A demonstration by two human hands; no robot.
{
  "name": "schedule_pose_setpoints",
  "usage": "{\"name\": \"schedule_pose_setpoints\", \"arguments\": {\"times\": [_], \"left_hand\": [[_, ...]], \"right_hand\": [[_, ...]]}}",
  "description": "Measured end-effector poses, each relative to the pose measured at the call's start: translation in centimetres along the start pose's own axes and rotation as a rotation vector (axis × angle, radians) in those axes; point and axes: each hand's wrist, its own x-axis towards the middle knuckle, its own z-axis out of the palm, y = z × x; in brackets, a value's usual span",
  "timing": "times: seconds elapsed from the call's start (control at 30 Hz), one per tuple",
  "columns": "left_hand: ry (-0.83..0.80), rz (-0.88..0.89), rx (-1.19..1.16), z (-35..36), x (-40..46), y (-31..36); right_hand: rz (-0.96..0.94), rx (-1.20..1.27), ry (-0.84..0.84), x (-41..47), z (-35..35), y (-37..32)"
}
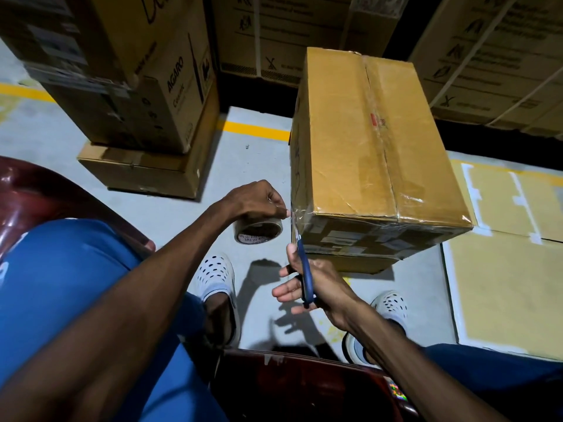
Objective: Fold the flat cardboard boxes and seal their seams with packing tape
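Partly hidden tape roll (pixel 258 232) under left hand (pixel 259 202) fingers, right hand (pixel 307 287) gripping scissors (pixel 306 275).

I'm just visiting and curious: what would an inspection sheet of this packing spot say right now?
Surface: grey floor with a yellow line.
Job's things: folded box, top seam taped; tape roll; blue-handled scissors; flat cardboard at right.
Clutter: nothing seen.
Hands: left hand holds the tape roll, pinching tape at the box's corner; right hand holds the scissors at the tape.
Cables: nothing seen.
Surroundings: stacked cartons behind; dark red chair.
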Motion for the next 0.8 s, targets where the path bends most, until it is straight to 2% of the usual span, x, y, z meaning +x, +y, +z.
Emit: {"name": "schedule_pose_setpoints", "arguments": {"times": [0.1, 0.2, 0.27, 0.37, 0.47, 0.53, 0.67, 0.8], "left_hand": [[0.002, -0.027, 0.119, -0.4, 0.0, -0.2], [0.035, -0.067, 0.298, -1.2, -0.3, -1.3], [0.068, -0.105, 0.334, -1.7, -0.4, -2.2], [0.122, -0.139, 0.344, -2.2, -0.5, -3.0], [0.179, -0.148, 0.332, -2.5, -0.5, -3.1], [0.202, -0.151, 0.325, -2.6, -0.6, -2.9], [0.221, -0.161, 0.319, -2.8, -0.7, -2.6], [0.229, -0.183, 0.322, -3.3, -1.0, -2.8]], "right_hand": [[0.018, -0.022, 0.053, 0.2, 0.5, 0.8], [0.036, -0.071, 0.022, -0.4, 0.6, 1.4], [0.0, -0.098, 0.021, -1.1, -0.1, 0.9], [-0.245, -0.258, 0.155, -1.0, -2.3, -0.6], [-0.647, -0.419, 0.508, 1.2, -5.6, -1.8], [-0.875, -0.465, 0.623, 3.7, -7.8, -2.2], [-0.963, -0.549, 0.525, 6.8, -9.1, -2.3], [-1.06, -0.728, 0.565, 7.0, -8.7, -1.6]]}}
